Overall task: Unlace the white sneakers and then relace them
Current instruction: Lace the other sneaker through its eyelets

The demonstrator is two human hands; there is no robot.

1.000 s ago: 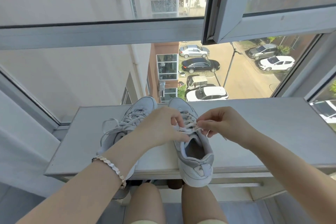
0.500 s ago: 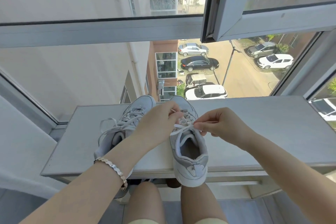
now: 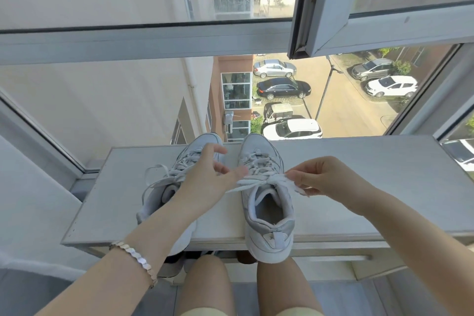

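Above the near edge of the table, we see the right hand [image 3: 325,179] pinching the lace [image 3: 277,178] of the right-hand sneaker [image 3: 268,215] between thumb and fingertips, just beside the shoe's opening. The left hand [image 3: 207,177] is released, its fingers spread and grasping nothing. Its thumb lies next to the lace's other end, and we cannot tell whether the two touch. A bracelet [image 3: 136,256] circles the left wrist. Both white sneakers stand side by side on the table [image 3: 372,187], toes toward the window [image 3: 154,43], and the right-hand one's heel juts over the near edge. The left-hand sneaker [image 3: 154,200] is partly hidden behind the left forearm, with loose lace loops showing. We judge the task to be near its start: the bow on the right-hand sneaker looks pulled loose, yet laces are still crossed through the eyelets of both shoes. Drawing both laces out, and all the relacing, remain. Parked cars [image 3: 283,87] show below.
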